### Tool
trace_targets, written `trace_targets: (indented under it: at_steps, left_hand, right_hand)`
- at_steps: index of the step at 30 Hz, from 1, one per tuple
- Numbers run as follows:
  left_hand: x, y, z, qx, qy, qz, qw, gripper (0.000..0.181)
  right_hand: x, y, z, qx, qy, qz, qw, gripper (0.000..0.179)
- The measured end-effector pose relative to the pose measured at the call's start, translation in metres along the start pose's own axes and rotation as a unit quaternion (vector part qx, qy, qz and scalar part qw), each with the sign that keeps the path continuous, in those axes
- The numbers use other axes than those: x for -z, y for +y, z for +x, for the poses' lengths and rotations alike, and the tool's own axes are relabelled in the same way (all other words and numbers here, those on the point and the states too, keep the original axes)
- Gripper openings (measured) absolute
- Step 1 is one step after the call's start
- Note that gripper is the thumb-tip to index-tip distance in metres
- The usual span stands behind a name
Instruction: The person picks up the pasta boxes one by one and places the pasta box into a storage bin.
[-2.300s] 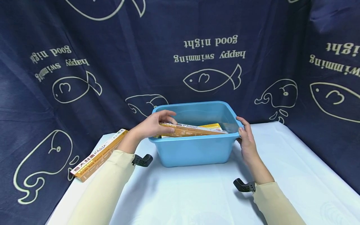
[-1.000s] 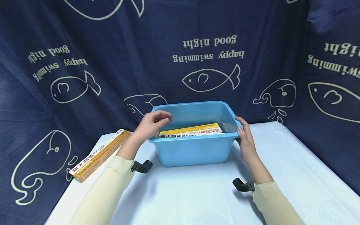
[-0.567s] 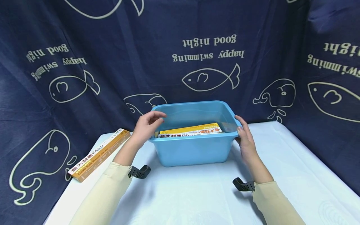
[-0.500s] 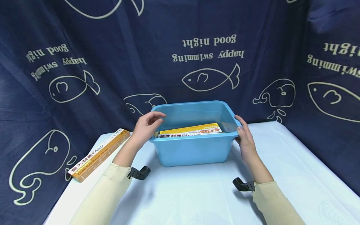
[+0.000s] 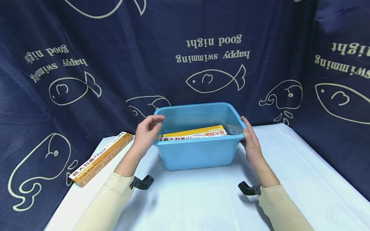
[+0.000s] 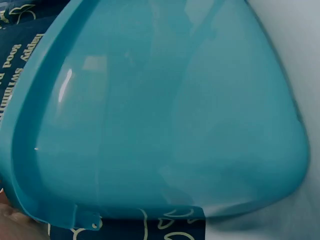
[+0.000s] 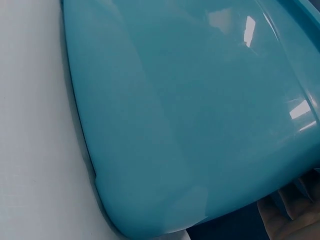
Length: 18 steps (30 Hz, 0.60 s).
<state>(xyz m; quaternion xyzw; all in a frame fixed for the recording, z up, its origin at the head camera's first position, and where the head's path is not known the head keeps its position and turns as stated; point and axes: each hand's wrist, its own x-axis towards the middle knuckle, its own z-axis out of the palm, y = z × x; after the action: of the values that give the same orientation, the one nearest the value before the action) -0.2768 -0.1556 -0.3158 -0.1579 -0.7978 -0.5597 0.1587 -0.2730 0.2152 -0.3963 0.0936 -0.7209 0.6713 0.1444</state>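
Note:
A light-blue plastic tub [image 5: 199, 155] stands on the table. Inside lie long pasta boxes: a yellow one [image 5: 199, 131] marked as curry sauce and, nearer, one with a white printed side [image 5: 185, 138]. My left hand [image 5: 144, 133] hovers at the tub's left rim, fingers bent loosely with a gap to the thumb and nothing held. The right hand [image 5: 252, 141] grips the tub's right rim, thumb on top and fingers around the outside. Each wrist view is mostly tub wall, with the left hand [image 6: 17, 222] and right hand [image 7: 295, 215] only partly seen at the lower corners.
An orange and white crab roe flavour pasta box [image 5: 101, 158] lies slanted on the table's left side, beyond my left forearm. White cloth [image 5: 185, 199] covers the table. A dark-blue curtain [image 5: 162, 38] with fish drawings hangs close behind the tub.
My left hand let go of an orange pasta box, which sank into the tub behind the front wall. Then the hand drew back left to the rim. The right hand stayed on the tub.

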Motion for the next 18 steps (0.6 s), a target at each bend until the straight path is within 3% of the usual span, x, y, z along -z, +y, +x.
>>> trace_targets:
  at_steps: [5, 10, 18]
  left_hand:
    - [0.007, -0.005, -0.005, -0.007, 0.025, -0.009, 0.9996, 0.033]
    - [0.021, -0.016, -0.009, -0.013, 0.053, 0.023, 0.9983, 0.034]
    - [0.044, -0.040, -0.017, 0.032, 0.071, 0.072, 0.9943, 0.035]
  right_hand:
    - [-0.001, 0.000, 0.000, -0.002, 0.001, -0.005, 1.0000, 0.054]
    - [-0.001, 0.000, -0.001, -0.002, 0.003, -0.002, 1.0000, 0.054]
    - [-0.001, 0.000, -0.002, -0.003, 0.007, 0.015, 0.9999, 0.055]
